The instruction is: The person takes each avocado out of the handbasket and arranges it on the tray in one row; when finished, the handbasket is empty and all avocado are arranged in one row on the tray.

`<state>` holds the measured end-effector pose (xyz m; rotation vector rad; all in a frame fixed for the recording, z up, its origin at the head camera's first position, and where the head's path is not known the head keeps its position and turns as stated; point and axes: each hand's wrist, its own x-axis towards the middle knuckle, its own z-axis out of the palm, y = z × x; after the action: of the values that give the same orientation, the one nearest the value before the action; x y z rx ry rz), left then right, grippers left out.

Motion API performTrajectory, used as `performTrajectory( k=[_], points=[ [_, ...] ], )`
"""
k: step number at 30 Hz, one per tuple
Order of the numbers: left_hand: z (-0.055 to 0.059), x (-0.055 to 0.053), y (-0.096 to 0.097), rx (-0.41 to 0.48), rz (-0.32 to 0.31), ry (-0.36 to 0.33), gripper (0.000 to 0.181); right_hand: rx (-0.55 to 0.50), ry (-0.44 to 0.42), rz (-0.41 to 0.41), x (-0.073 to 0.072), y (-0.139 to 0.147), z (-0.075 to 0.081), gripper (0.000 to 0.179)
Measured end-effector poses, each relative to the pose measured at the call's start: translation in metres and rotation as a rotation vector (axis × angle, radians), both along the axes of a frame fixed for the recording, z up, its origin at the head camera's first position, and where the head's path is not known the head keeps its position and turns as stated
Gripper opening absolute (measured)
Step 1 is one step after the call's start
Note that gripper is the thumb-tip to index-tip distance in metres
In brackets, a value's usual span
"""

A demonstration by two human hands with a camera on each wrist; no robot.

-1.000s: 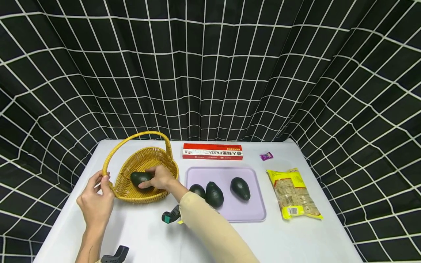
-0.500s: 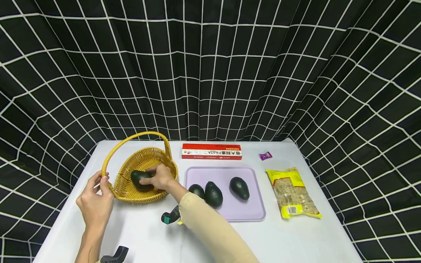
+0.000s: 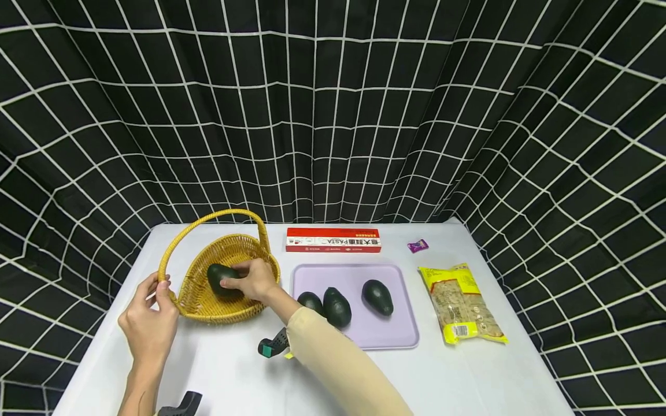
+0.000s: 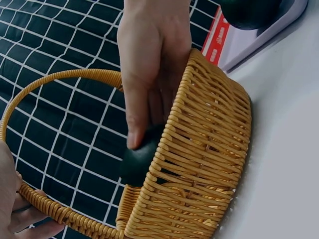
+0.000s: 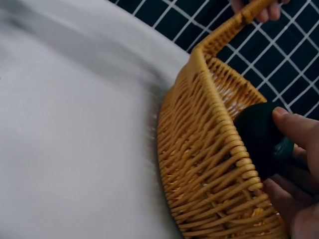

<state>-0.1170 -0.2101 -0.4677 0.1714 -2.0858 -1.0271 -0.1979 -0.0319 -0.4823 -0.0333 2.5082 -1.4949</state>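
A yellow wicker basket [image 3: 229,316] stands at the left of the table, its arched handle [image 3: 210,215] raised. With thumb and fingers my left hand [image 3: 151,323] holds the handle near its left foot. My right hand [image 3: 256,281] reaches inside the basket and grips a dark green avocado [image 3: 221,277], thumb on the near side. In the left wrist view this avocado [image 4: 139,160] shows partly above the rim; in the right wrist view the avocado [image 5: 256,129] sits between thumb and fingers, just inside the wall.
A lilac tray [image 3: 385,335] holds an avocado [image 3: 378,297] at its right and two more by its left side, one partly behind my right sleeve. Behind it lies a red pasta box [image 3: 333,240]. Further right are a small purple packet [image 3: 418,246] and a yellow food bag [image 3: 462,303].
The avocado in my right hand has turned and risen slightly within the basket. My left hand keeps its hold on the handle. The whole head view has drifted a little.
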Motion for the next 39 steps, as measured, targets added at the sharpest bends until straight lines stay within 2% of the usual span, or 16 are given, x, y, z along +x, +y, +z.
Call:
performTrajectory(
  k=[7,13,17,23,39],
  points=[
    [-0.002,-0.001,0.0,-0.001,0.0,0.02,0.025,-0.154,-0.017,-0.024,0.004,0.02,0.008,0.044],
    [-0.002,-0.002,0.0,0.001,-0.001,0.026,0.025,-0.212,-0.034,-0.066,0.005,0.04,0.014,0.044],
    [-0.002,-0.002,0.0,0.004,-0.002,0.031,0.025,-0.258,-0.041,-0.065,0.007,0.053,0.019,0.045],
    [-0.002,-0.003,-0.001,0.014,0.002,0.033,0.025,-0.268,-0.014,-0.063,0.014,0.077,0.031,0.047],
    [-0.002,-0.003,-0.001,0.028,-0.002,0.043,0.025,-0.347,0.039,-0.142,0.031,0.142,0.046,0.043]
  ],
)
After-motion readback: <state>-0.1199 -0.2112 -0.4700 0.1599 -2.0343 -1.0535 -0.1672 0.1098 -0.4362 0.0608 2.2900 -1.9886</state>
